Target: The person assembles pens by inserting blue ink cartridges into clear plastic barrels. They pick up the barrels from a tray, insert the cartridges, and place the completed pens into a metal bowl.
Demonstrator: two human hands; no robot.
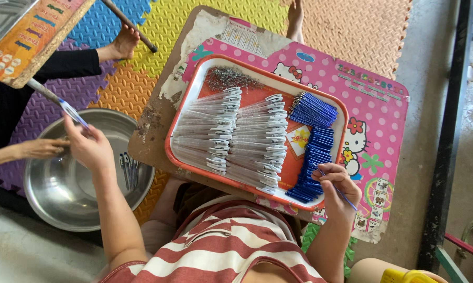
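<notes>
My left hand [89,147] is raised over a steel bowl [53,199] and grips a clear pen barrel [63,105] with a blue tip. My right hand [338,186] pinches a thin blue refill [341,193] at the near right edge of an orange-rimmed tray [192,89]. On the tray lie rows of clear pen barrels [231,139], a column of blue refills [312,152] and a heap of small metal springs [228,77]. The tray rests on a pink cartoon board [372,99] across my lap.
Several finished pens [128,170] lie inside the bowl. Another person sits at the left: a hand [40,148] at the bowl's rim, a bare foot [122,44] on coloured foam mats [158,31]. A second board [26,36] is at top left. Concrete floor lies at right.
</notes>
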